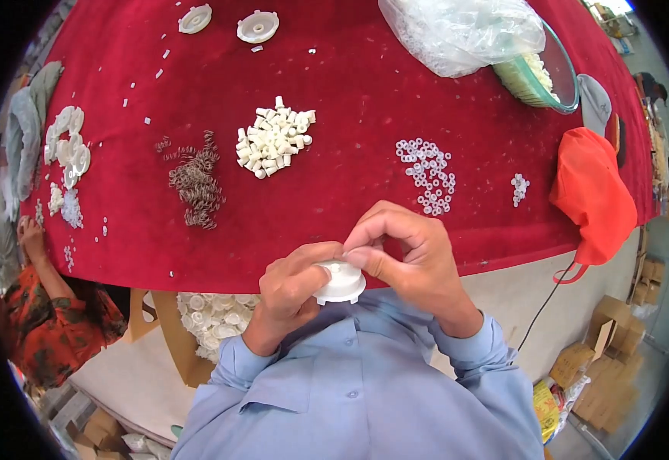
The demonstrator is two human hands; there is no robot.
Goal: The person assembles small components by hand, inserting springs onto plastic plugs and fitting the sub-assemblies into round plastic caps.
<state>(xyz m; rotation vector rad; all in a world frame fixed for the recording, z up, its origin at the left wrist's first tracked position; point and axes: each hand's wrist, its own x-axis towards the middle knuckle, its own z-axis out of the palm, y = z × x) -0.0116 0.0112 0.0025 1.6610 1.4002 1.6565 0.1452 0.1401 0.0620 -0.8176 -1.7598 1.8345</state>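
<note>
My left hand [290, 285] grips a round white plastic cap [342, 287] with small tabs along its rim, held just off the table's near edge in front of my shirt. Over the cap's top, my right hand [415, 249] pinches thumb and forefinger together. Whatever sits between those fingertips is too small to make out. Beyond my hands lie a heap of small cream plastic plugs [275, 139], a tangle of thin coil springs [195, 184] and a scatter of small translucent rings [429, 175]. A smaller cluster of rings [519, 189] rests farther right.
A red cloth [334, 84] covers the table. Two white discs [258, 27] lie at the far side. Back right stands a green basin [530, 80] beside a clear plastic bag [465, 34]. An orange-red bag [591, 195] hangs over the right edge. A co-worker's arm [52, 264] rests at left.
</note>
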